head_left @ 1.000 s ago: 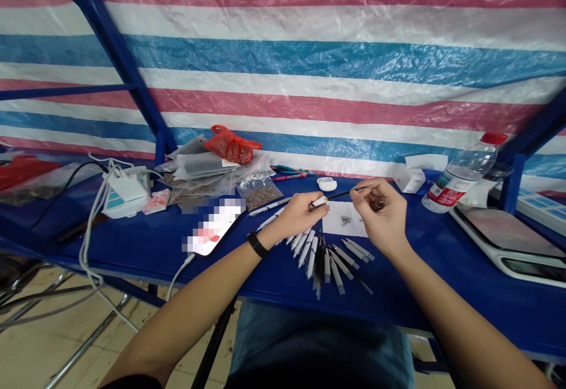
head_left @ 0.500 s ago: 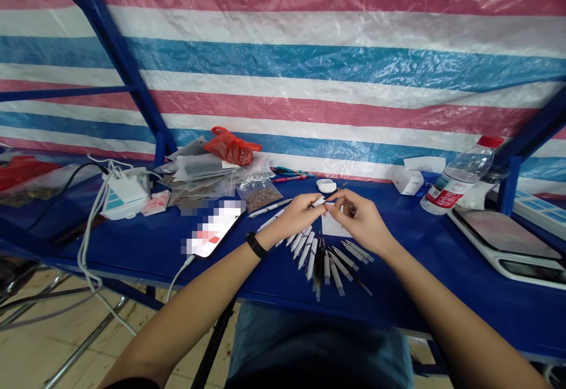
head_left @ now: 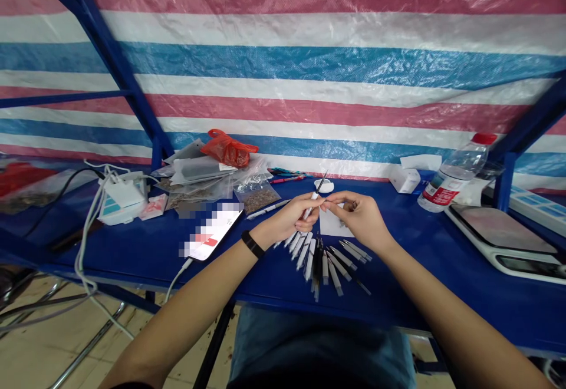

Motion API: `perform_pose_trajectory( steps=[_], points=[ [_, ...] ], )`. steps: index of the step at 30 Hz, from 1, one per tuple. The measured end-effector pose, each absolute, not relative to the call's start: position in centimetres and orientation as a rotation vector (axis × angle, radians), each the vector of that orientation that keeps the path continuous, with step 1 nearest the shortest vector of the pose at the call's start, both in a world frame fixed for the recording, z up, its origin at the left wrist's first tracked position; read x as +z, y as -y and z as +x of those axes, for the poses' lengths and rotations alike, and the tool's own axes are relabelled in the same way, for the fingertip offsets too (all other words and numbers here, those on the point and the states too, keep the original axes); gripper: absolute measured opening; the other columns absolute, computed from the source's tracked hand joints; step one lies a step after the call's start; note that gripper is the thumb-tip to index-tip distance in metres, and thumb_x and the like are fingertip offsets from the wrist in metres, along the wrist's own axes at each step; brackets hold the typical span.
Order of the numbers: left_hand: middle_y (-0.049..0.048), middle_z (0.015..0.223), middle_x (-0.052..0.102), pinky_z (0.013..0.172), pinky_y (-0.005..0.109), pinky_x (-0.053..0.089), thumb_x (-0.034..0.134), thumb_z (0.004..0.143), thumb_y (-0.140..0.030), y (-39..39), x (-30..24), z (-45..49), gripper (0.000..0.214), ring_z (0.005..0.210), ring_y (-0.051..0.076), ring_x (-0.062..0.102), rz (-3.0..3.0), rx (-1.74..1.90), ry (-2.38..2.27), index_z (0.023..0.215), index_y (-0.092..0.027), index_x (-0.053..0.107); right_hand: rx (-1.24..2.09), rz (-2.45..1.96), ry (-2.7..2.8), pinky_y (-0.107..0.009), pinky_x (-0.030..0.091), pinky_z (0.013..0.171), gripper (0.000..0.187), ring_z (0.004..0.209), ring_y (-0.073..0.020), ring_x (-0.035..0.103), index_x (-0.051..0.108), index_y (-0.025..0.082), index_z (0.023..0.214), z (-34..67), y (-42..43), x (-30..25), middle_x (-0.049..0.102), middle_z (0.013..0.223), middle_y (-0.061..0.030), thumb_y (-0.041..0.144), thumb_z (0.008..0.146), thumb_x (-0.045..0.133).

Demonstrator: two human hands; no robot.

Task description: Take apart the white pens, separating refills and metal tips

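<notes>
My left hand (head_left: 287, 218) is shut on a white pen (head_left: 313, 201), whose thin black tip points up and away from me. My right hand (head_left: 361, 219) sits just to the right, its fingertips almost at the pen. Its fingers pinch a small dark part (head_left: 354, 205), too small to identify. Under the hands lies a white sheet of paper (head_left: 331, 224), partly hidden by them. Nearer me, several white-and-black pens (head_left: 319, 264) lie fanned out on the blue table (head_left: 398, 271).
A blurred phone (head_left: 212, 234) on a cable, a white charger (head_left: 121, 203), and plastic bags (head_left: 256, 199) lie left. A small white lid (head_left: 324, 185) stands ahead. A water bottle (head_left: 453, 181) and digital scale (head_left: 499, 238) stand right, before a striped tarp (head_left: 283, 65).
My hands have drawn closer together. The pen has swung from lying nearly level to pointing upward in my left hand. My right hand has moved left and now partly covers the paper.
</notes>
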State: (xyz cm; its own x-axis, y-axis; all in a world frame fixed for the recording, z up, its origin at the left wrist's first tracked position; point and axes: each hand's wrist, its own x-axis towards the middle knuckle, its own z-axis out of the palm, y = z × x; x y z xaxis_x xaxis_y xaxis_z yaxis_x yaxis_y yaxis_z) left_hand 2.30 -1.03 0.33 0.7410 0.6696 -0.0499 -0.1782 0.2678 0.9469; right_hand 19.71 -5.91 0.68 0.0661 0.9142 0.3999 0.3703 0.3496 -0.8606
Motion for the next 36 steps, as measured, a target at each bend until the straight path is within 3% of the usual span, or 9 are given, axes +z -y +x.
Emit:
perform_pose_trajectory(
  steps=[8,11,16,20,25,30,36],
  points=[
    [-0.0078,0.050,0.044,0.038,0.015,0.019,0.052,0.100,-0.034,0.7,0.2,2.2,0.025,0.035,0.004,0.019,1.193,0.467,-0.434,0.081,-0.017,0.054,0.739,-1.116,1.387,-0.028,0.032,0.044,0.029,0.047,-0.0104,0.043,0.067,0.021,0.071,19.6,6.0,0.8,0.070,0.073,-0.0027,0.048,0.073,0.078],
    [-0.0084,0.048,0.035,0.038,0.016,0.018,0.041,0.105,-0.045,0.7,0.1,2.2,0.043,0.036,0.005,0.017,1.220,0.391,-0.378,0.077,-0.017,0.057,0.711,-1.071,1.274,-0.027,0.033,0.049,0.024,0.054,-0.0130,0.049,0.062,0.022,0.067,19.9,5.9,1.3,0.072,0.073,-0.0040,0.040,0.070,0.077],
    [-0.0092,0.046,0.024,0.039,0.018,0.014,0.051,0.098,-0.063,0.9,0.0,2.1,0.060,0.038,0.004,0.014,1.301,0.341,-0.350,0.059,-0.019,0.042,0.786,-0.988,1.094,-0.026,0.020,0.043,0.022,0.041,-0.0053,0.025,0.062,0.022,0.065,20.4,6.1,2.7,0.069,0.062,-0.0001,0.035,0.063,0.081],
    [-0.0088,0.046,0.022,0.040,0.020,0.013,0.053,0.096,-0.066,1.0,0.1,1.9,0.061,0.039,0.005,0.014,1.344,0.291,-0.385,0.058,-0.019,0.042,0.838,-0.931,1.056,-0.027,0.014,0.042,0.019,0.039,-0.0036,0.020,0.067,0.022,0.069,20.5,6.2,3.0,0.067,0.060,0.0009,0.032,0.061,0.081],
    [-0.0086,0.046,0.022,0.041,0.021,0.012,0.053,0.097,-0.065,1.0,0.1,1.8,0.061,0.039,0.006,0.014,1.348,0.284,-0.380,0.059,-0.019,0.042,0.835,-0.904,1.123,-0.027,0.017,0.042,0.014,0.038,-0.0050,0.025,0.065,0.023,0.065,20.8,6.3,2.7,0.065,0.057,0.0018,0.028,0.066,0.077],
    [-0.0084,0.045,0.024,0.041,0.020,0.012,0.054,0.096,-0.066,1.0,0.2,1.8,0.061,0.039,0.006,0.015,1.360,0.282,-0.393,0.059,-0.019,0.043,0.796,-0.882,1.152,-0.026,0.019,0.042,0.012,0.038,-0.0035,0.021,0.064,0.022,0.068,21.0,6.3,2.7,0.071,0.069,-0.0003,0.027,0.071,0.075],
    [-0.0087,0.044,0.023,0.040,0.020,0.013,0.059,0.092,-0.067,1.1,0.3,1.9,0.062,0.039,0.005,0.016,1.367,0.278,-0.401,0.057,-0.019,0.043,0.751,-0.925,1.237,-0.027,0.028,0.046,0.012,0.041,-0.0075,0.027,0.064,0.023,0.065,21.0,6.2,2.7,0.055,0.050,0.0057,0.028,0.068,0.075]
  ],
)
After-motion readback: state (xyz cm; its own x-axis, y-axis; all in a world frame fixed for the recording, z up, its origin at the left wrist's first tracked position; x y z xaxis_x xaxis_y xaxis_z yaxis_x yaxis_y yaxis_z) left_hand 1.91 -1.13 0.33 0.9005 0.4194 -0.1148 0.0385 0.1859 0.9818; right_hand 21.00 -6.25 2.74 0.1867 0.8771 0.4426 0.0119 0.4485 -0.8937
